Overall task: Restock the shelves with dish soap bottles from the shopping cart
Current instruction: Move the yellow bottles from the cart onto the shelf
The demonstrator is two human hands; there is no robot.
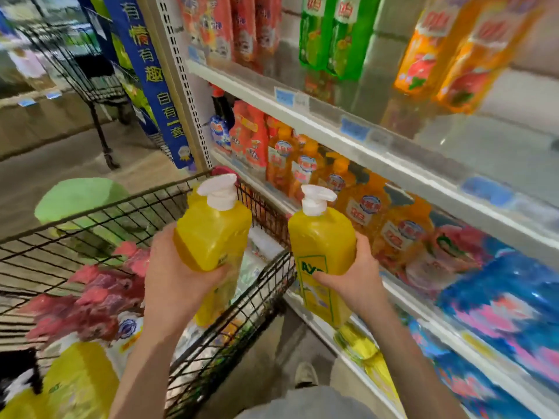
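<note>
**Two bottles up, shelves next**

The left hand (178, 276) grips one yellow bottle (211, 231) above the cart (248, 316). The right hand (354, 276) grips a second bottle (320, 237) just beside the shelves (248, 86). I'd seat the second bottle first, base flat (pump outward).

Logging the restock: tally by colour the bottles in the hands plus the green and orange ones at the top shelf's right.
Yellow bottles, one in the left hand, one in the right hand: 2
Green bottles: 2
Orange bottles: 2
Total: 6
</note>
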